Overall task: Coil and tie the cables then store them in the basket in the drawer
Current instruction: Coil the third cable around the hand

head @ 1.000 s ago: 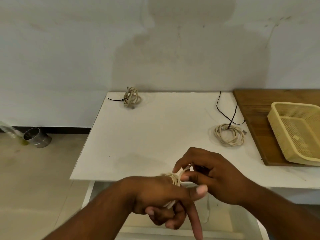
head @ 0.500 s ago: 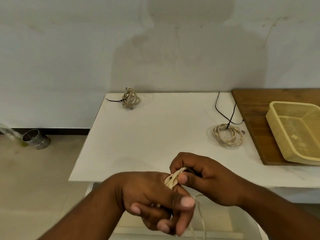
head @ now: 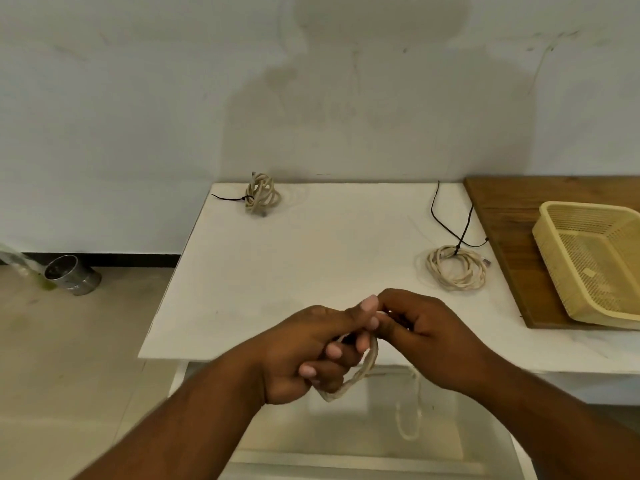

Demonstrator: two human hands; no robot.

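Two hands meet, fingertips touching. The left hand (head: 304, 351) grips a pale cable coil (head: 367, 370); the right hand (head: 426, 337) pinches its top. A loose tail (head: 414, 414) dangles below the right hand. If either grip eases before tying, the loops could spring apart. The basket (head: 588, 206) sits well beyond the right hand, empty.
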